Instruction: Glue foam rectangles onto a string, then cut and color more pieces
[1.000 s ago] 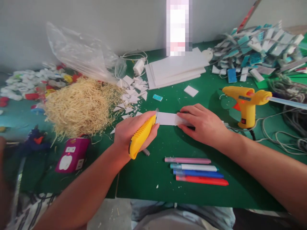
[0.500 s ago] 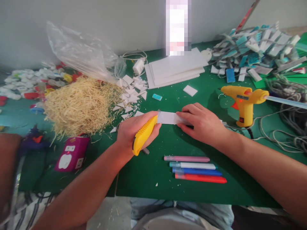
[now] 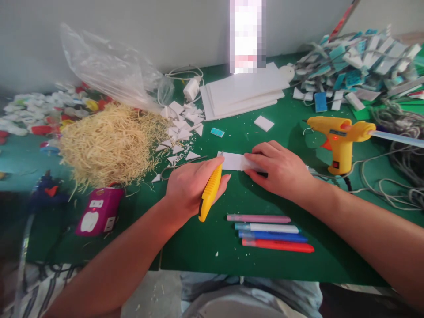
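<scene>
My left hand [image 3: 188,183] is closed around a yellow utility knife [image 3: 211,192], its handle tilted toward me. The blade end meets the left part of a white foam board strip [image 3: 232,161] lying on the green table. On the strip's right part rests my right hand [image 3: 274,165], fingers pressing it down and hiding that end. Beyond the hands lie a small white foam rectangle [image 3: 264,123] and a small piece with blue markings [image 3: 217,132]. White triangular offcuts [image 3: 180,132] are scattered to the left.
Several markers [image 3: 271,235] lie near the front edge. A yellow glue gun [image 3: 341,141] stands at right with its cord. White foam sheets [image 3: 245,92] are stacked behind. Straw-like shreds [image 3: 106,145] and a purple power box [image 3: 100,211] sit at left; a pile of pieces [image 3: 361,62] is back right.
My left hand and the knife have shifted slightly right, and the knife handle has swung more upright. My right hand stays on the strip.
</scene>
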A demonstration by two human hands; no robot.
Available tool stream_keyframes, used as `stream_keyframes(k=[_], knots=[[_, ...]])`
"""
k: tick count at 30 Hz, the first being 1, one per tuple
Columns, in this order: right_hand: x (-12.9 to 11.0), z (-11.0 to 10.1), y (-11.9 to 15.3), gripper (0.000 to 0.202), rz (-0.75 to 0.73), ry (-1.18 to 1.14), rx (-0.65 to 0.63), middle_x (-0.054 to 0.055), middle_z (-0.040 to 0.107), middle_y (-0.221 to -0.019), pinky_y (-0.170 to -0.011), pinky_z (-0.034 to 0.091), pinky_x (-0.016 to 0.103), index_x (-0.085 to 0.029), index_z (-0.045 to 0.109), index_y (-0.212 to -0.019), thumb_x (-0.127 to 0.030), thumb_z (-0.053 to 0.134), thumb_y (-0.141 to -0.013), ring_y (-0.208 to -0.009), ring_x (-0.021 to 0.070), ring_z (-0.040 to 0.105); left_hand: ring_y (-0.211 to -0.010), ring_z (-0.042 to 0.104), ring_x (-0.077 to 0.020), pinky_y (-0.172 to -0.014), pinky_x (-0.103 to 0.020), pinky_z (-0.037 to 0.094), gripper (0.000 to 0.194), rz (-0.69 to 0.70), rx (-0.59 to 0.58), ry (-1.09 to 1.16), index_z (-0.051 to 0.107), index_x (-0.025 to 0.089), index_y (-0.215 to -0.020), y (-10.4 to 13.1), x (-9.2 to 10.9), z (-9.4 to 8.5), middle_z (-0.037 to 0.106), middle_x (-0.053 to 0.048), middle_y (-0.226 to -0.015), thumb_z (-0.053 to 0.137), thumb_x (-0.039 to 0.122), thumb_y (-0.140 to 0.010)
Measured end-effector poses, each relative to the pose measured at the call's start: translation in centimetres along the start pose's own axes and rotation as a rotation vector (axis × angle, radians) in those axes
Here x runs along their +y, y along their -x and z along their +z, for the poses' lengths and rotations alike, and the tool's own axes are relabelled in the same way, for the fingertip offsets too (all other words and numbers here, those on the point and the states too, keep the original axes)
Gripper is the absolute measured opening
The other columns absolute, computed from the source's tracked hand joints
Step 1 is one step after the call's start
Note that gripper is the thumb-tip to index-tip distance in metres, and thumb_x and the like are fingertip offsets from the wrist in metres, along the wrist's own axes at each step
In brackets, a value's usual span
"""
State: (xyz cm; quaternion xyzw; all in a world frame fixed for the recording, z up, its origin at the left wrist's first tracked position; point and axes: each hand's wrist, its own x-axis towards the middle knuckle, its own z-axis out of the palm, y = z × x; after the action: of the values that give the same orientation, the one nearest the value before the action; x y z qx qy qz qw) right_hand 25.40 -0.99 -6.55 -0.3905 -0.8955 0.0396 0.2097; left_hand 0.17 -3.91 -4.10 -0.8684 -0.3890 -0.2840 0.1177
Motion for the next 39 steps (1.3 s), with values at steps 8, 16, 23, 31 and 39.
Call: stream_keyframes(k=[8,16,23,31,39], knots=[[-0.16,0.03,-0.10,0.028,-0.015,0.041,-0.026,0.015,0.072,-0.104,-0.077,0.056,0.040,-0.015,0.076,-0.112,-0.030,0.055,-0.101,-0.090,0.0261,0.060,-0.063,0.076,-0.0168,-0.058,-0.025,0.059,0.019,-0.023,0.027,0.022,0.068,0.018,-0.111,-0.08,0.22,0.13,0.083,-0.004,-0.090,0.065,0.028,-0.095],[-0.44,-0.05,-0.08,0.027,-0.035,0.061,0.002,0.014,0.071,-0.102,-0.074,0.053,0.038,-0.014,0.076,-0.110,-0.028,0.056,-0.101,-0.088,0.0254,0.059,-0.066,0.077,-0.0175,-0.062,-0.026,0.063,0.018,-0.039,0.010,0.068,0.066,0.017,-0.112,-0.18,0.20,0.31,0.082,-0.006,-0.094,0.063,0.023,-0.095],[-0.74,0.15,-0.37,0.025,0.007,0.072,-0.025,0.015,0.069,-0.101,-0.074,0.050,0.038,-0.015,0.076,-0.102,-0.032,0.057,-0.100,-0.090,0.0265,0.056,-0.071,0.079,-0.0182,-0.067,-0.024,0.065,0.018,-0.046,0.024,0.094,0.066,0.014,-0.111,-0.25,0.12,0.68,0.082,-0.008,-0.094,0.062,0.019,-0.093],[-0.76,0.67,-0.74,0.032,-0.018,0.071,-0.031,0.014,0.068,-0.102,-0.072,0.045,0.036,-0.016,0.075,-0.117,-0.034,0.053,-0.102,-0.089,0.0253,0.052,-0.069,0.078,-0.0171,-0.067,-0.023,0.064,0.016,-0.093,0.011,0.089,0.068,0.014,-0.107,-0.43,0.17,0.90,0.082,-0.007,-0.092,0.061,0.018,-0.093],[-0.96,0.84,-0.84,0.027,0.009,0.008,-0.025,0.014,0.066,-0.102,-0.071,0.045,0.037,-0.015,0.076,-0.112,-0.029,0.057,-0.101,-0.090,0.0257,0.052,-0.067,0.078,-0.0185,-0.063,-0.025,0.065,0.017,-0.028,0.048,0.072,0.068,0.020,-0.107,-0.57,0.08,0.80,0.082,-0.005,-0.090,0.061,0.019,-0.092]])
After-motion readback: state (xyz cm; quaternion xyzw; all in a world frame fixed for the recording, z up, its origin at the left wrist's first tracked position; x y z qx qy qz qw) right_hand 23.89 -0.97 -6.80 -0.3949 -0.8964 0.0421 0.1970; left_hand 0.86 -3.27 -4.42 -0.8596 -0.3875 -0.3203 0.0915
